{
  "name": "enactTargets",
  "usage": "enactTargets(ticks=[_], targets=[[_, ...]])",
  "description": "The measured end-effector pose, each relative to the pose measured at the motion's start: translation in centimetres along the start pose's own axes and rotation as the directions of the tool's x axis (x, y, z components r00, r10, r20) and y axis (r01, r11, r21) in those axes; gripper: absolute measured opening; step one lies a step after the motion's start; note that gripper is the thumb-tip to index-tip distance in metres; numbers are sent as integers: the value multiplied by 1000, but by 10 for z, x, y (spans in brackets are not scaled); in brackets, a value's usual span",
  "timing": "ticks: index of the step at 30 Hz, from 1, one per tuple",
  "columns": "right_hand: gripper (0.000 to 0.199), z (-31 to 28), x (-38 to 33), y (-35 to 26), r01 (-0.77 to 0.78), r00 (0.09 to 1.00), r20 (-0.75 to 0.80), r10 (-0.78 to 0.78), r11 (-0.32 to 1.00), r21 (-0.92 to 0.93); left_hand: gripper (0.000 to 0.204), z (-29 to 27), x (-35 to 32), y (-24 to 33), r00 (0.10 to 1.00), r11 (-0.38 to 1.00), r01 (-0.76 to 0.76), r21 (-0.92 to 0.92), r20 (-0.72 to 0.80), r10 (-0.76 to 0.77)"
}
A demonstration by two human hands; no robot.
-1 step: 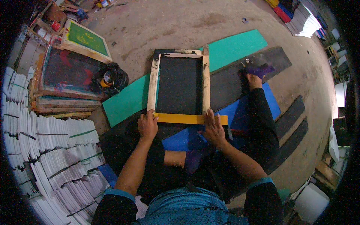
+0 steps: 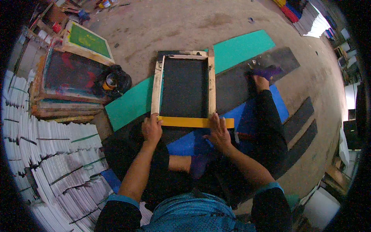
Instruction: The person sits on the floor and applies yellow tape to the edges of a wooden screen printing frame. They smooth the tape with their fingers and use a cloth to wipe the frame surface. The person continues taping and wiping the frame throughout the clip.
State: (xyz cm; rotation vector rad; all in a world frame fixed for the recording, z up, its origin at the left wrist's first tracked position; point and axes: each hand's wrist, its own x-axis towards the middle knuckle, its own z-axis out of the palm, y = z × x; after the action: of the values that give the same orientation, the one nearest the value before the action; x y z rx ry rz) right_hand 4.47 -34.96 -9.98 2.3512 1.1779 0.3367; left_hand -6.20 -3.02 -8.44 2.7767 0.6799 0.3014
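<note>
A wooden screen frame (image 2: 211,81) with black mesh (image 2: 184,87) lies flat on the floor in front of me, resting on a green sheet (image 2: 239,48) and a black sheet (image 2: 235,85). A strip of yellow tape (image 2: 185,122) runs along its near rail and sticks out past the right corner. My left hand (image 2: 152,128) is curled over the tape's left end at the near-left corner. My right hand (image 2: 218,132) lies flat with fingers spread on the tape at the near-right corner.
I sit on a blue sheet (image 2: 185,143) with my right leg (image 2: 266,112) stretched out beside the frame. A pile of screen frames (image 2: 69,77), a green screen (image 2: 88,40) and a black ink can (image 2: 116,80) stand to the left. White paper stacks (image 2: 46,154) line the left side.
</note>
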Motion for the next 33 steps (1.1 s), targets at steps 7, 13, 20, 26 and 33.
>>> enactTargets(ticks=[7, 13, 20, 26, 33], targets=[[63, -18, 6, 33, -131, 989, -21, 149, 921, 366, 40, 25, 9, -16, 999, 987, 35, -156, 26, -31], [38, 41, -21, 107, -621, 722, 272, 636, 423, 660, 41, 48, 8, -41, 998, 984, -27, -175, -65, 16], [42, 93, -30, 117, -760, 549, 399, 735, 239, 605, 42, 21, 11, -18, 998, 991, -40, -125, -55, 33], [38, 59, -27, 125, -820, 564, 599, 568, 302, 486, 42, 25, 9, -27, 1000, 988, -18, -154, -26, 14], [38, 57, -73, 114, -589, 704, 690, 168, 681, 435, 41, 27, 8, -21, 998, 992, -10, -123, -56, 4]])
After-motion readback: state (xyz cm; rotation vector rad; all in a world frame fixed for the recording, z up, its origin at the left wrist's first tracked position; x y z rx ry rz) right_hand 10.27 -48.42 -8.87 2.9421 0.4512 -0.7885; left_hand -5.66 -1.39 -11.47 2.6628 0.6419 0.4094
